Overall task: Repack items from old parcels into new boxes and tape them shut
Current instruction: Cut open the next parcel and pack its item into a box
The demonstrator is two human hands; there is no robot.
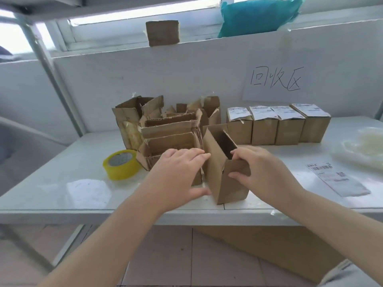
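Brown corrugated card makes up the new box [218,177], which is stood upright with its top flaps raised, near the front edge of the white bench [68,160], about midway along it. Its left wall is pressed by the left grip [178,175], whose fingers are laid out nearly straight and whose thumb is kept low by the box's base; nothing is clasped by it. The near right corner of the box is grasped by the right grip [263,172]: the forefinger is hooked at the top rim and the thumb is set against the front wall.

Just behind the left grip a heap of torn old cartons [165,129] is piled, touching or almost touching the new box. A roll of yellow tape [122,164] is propped on its edge against the left of that heap. Four sealed boxes [277,125], each topped with a white label, are lined up side by side along the back wall to the right. A loose shipping label [337,179] is laid flat on the bench right of the right grip, and clear plastic bags [364,150] are seen beyond it at the far right edge. A paper sign [273,81] with handwritten characters is fixed to the wall above the sealed boxes.
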